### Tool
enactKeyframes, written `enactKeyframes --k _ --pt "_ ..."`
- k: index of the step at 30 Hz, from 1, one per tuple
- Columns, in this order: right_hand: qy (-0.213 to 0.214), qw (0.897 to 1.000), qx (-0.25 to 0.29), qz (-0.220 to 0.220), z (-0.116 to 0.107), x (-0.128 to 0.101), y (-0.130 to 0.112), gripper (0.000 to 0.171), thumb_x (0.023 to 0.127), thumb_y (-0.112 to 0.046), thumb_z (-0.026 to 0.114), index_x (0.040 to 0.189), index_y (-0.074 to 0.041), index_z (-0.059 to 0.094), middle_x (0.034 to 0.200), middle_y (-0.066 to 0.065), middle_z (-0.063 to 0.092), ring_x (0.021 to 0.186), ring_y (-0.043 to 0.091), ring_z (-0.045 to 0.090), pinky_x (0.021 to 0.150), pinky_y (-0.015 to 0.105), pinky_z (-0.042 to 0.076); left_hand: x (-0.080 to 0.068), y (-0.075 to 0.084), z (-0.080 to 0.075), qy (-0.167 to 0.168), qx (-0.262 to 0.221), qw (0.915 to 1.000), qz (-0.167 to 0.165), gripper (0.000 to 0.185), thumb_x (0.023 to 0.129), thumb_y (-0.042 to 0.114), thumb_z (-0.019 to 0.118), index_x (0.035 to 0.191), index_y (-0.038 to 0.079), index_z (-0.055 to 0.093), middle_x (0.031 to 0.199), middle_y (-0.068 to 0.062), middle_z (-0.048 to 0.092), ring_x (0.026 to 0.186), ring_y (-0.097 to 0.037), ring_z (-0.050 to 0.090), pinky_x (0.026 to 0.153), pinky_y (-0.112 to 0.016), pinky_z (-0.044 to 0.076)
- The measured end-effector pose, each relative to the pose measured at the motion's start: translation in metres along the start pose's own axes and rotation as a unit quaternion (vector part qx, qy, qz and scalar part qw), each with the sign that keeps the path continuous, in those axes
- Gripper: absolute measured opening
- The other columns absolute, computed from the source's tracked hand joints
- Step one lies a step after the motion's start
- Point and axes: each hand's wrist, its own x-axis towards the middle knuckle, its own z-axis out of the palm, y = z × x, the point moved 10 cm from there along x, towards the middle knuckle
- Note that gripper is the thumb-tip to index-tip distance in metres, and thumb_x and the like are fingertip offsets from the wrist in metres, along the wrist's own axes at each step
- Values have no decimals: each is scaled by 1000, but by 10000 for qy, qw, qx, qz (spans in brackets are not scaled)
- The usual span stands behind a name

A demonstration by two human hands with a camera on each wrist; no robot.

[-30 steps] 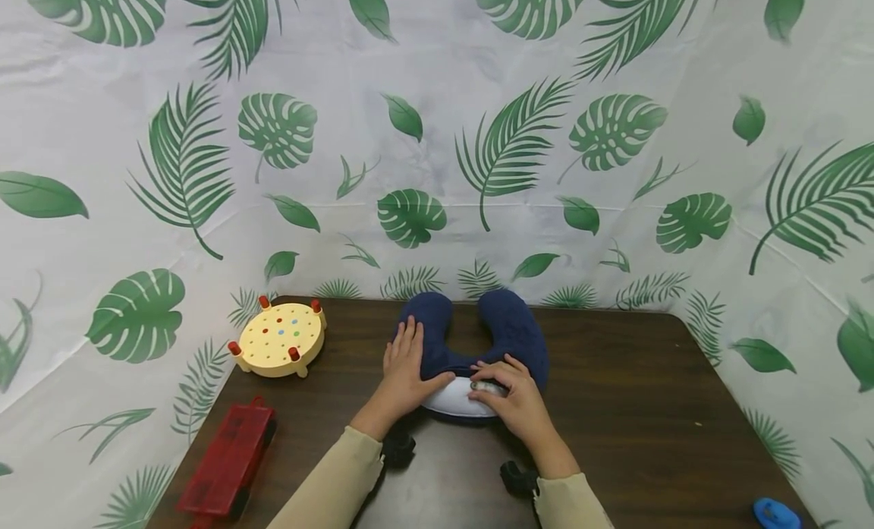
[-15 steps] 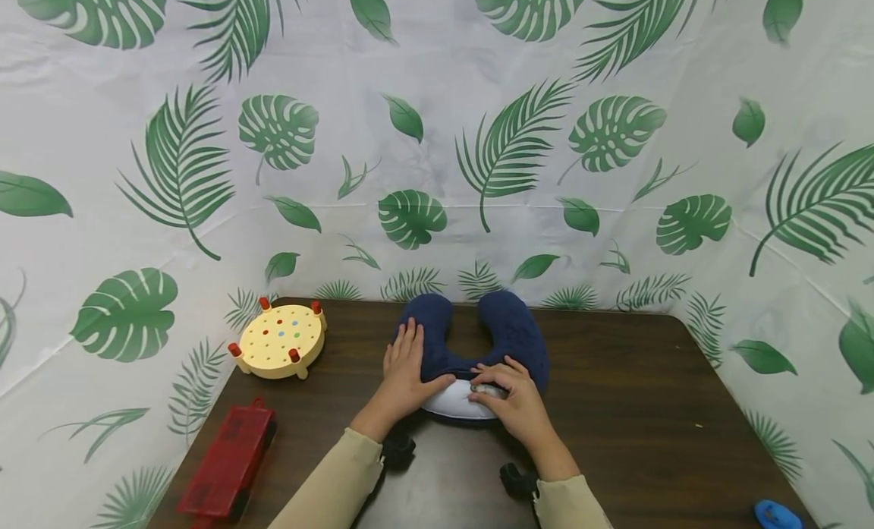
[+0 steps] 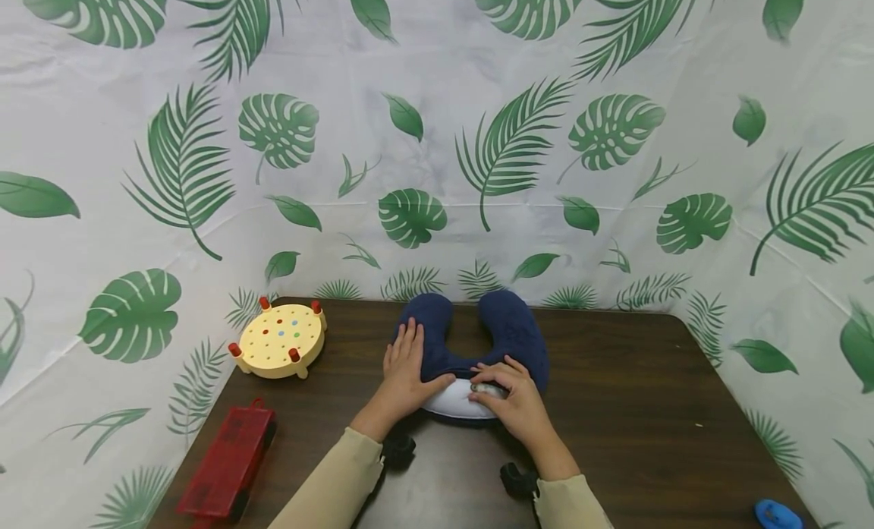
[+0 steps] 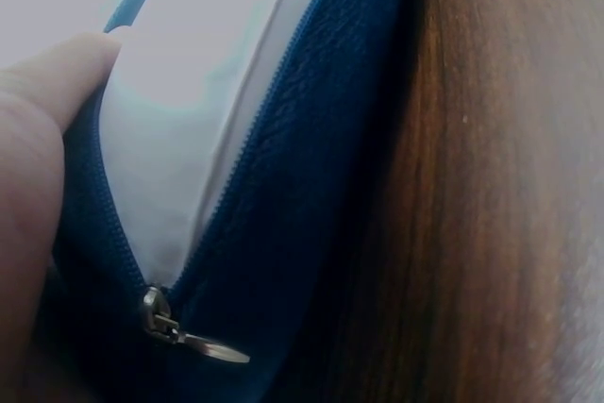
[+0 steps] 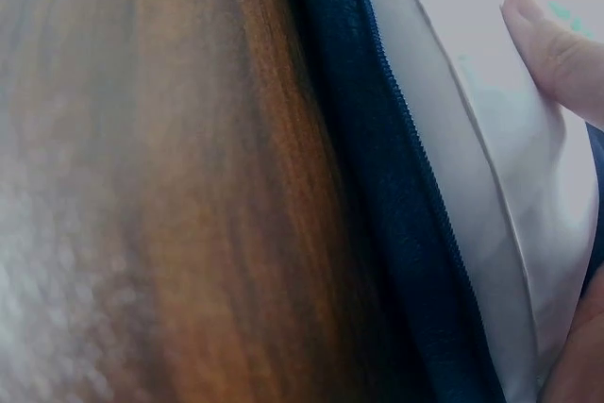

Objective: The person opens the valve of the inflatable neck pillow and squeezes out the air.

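A navy U-shaped neck pillow (image 3: 515, 324) lies on the table with its open ends pointing away. Its front seam is unzipped, and a white inner cushion (image 3: 454, 400) shows through the gap. My left hand (image 3: 403, 369) rests on the pillow's left side, fingers straight, thumb over the white part. My right hand (image 3: 515, 396) is at the right of the opening, thumb and forefinger curled around a bit of the white cushion; a small greyish spot shows between them. In the left wrist view the metal zipper pull (image 4: 212, 348) hangs at the left end of the zip, untouched.
On the left of the brown table (image 3: 628, 407) are a round yellow pegboard-like toy (image 3: 283, 335) with red-tipped legs and a red toy vehicle (image 3: 228, 461). A blue object (image 3: 777, 514) lies near the right front corner. A leaf-print cloth (image 3: 437, 149) hangs behind.
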Motion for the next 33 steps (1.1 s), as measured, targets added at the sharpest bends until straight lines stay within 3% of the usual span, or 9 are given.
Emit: enactKeyframes --k 9,16,23,29,33 --pt "-57 9999 94 127 0 0 0 21 84 -17 94 102 -19 84 117 2 84 126 29 75 129 62 22 -1 1 1 -16 -4 10000 29 119 95 69 71 176 9 8 186 -9 -5 172 -37 -3 132 -72 4" --pt "-44 9998 34 169 1 0 1 24 84 -18 95 104 -23 83 118 -6 82 127 27 75 129 59 23 0 -1 1 -35 26 10000 -33 119 95 69 71 176 10 7 186 -8 -5 173 -36 -4 133 -70 4" --pt "-110 9999 -119 57 2 0 -2 23 84 -18 94 104 -21 83 118 -1 83 128 27 74 128 58 24 0 0 0 -24 3 10000 -1 118 96 70 70 176 9 8 186 -9 -5 172 -36 -4 132 -72 4" --pt "-400 9991 -59 128 3 -1 3 30 86 -19 93 111 -30 79 125 -3 81 133 28 72 129 58 22 0 0 0 -8 -17 10000 12 118 96 70 70 176 9 9 186 -9 -4 172 -37 -4 132 -72 4" --pt "-364 9993 24 94 3 -1 4 27 88 -15 92 105 -31 79 123 -1 82 133 28 71 129 60 22 0 0 1 -54 -55 10000 30 118 96 69 70 176 9 8 186 -9 -6 172 -36 -6 132 -71 2"
